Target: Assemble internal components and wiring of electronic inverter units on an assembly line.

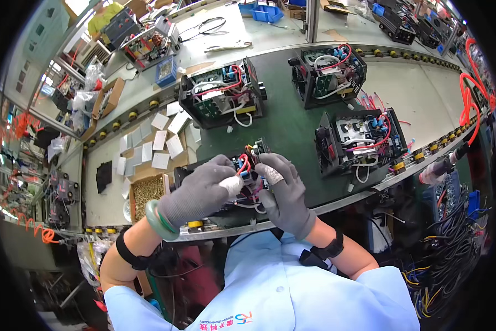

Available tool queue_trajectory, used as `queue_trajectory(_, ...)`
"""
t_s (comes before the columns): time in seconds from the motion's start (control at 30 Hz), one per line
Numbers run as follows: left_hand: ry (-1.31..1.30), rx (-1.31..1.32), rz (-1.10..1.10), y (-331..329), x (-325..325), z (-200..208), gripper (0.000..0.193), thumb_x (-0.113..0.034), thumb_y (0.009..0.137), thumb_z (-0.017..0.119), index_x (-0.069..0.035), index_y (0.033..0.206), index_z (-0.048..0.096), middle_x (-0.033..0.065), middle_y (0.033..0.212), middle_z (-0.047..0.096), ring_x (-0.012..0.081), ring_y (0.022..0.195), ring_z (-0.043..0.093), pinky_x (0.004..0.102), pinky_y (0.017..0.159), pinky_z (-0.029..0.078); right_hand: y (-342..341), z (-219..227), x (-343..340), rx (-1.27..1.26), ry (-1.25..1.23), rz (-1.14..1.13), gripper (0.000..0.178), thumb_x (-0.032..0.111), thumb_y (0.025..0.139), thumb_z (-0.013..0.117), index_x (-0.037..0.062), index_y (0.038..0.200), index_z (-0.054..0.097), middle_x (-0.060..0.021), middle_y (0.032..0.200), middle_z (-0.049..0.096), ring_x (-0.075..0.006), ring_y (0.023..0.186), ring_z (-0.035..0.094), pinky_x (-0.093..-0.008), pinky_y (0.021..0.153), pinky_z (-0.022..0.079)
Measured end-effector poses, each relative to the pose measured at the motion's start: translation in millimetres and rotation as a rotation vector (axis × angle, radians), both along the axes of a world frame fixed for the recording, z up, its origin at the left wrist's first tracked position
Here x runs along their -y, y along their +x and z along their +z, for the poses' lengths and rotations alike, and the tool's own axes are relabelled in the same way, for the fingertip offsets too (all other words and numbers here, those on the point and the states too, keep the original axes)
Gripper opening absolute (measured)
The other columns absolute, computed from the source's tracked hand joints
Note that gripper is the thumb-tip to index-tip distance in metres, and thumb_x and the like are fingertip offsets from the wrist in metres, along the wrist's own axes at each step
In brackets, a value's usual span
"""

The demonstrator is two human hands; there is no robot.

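Note:
Both my hands wear grey gloves with white tape on a finger. They are over an open black electronic unit [180,175] at the near edge of the green board, and they cover most of it. My left hand [201,187] has its fingers bent and closed beside a looped red wire [244,164]; what lies in the fingertips is hidden. My right hand [285,190] curls its fingers at the unit's right side, next to a small upright circuit board [260,146]. Whatever it pinches does not show. White wire ends and blue parts show between the hands.
Similar open units stand on the green board [281,132]: one far left [220,94], one far right [330,74], one right [361,140]. A box of small brass-coloured parts [147,196] and several white rectangular pieces [159,140] lie left. Orange coiled hose [468,99] hangs right.

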State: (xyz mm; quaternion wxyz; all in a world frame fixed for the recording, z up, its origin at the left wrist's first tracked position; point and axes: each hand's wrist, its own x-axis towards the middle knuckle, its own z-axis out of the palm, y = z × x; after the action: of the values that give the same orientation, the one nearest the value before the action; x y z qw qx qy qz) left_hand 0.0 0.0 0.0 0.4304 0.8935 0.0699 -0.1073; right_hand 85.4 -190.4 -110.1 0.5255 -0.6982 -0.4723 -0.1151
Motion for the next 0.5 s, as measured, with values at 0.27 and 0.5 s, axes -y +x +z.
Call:
queue_trajectory(0.27, 0.243, 0.677, -0.58, 22, -14, -14, 0.027, -0.017, 0.085, 0.071, -0.004, 0.106, 0.063, 0.012, 0.123, 0.063, 0.0391, 0.117, 0.058, 0.0536, 0.101, 0.044, 3, 4, 1, 0.033, -0.02, 0.039, 0.042, 0.012, 0.079, 0.067, 0.0036, 0.12, 0.059, -0.0175, 0.137, 0.052, -0.0411, 0.128, 0.049, -0.0503, 0.106, 0.041)
queue_trajectory(0.5, 0.456, 0.668, -0.696, 26, -3, -14, 0.035, -0.013, 0.068, 0.077, -0.007, 0.101, 0.066, 0.0057, 0.104, 0.061, 0.0288, 0.106, 0.061, 0.0477, 0.099, 0.049, 23, 22, 36, -0.312, -0.063, 0.25, 0.056, 0.016, 0.084, 0.069, 0.003, 0.135, 0.049, -0.021, 0.127, 0.059, -0.0365, 0.117, 0.061, -0.0413, 0.096, 0.052)
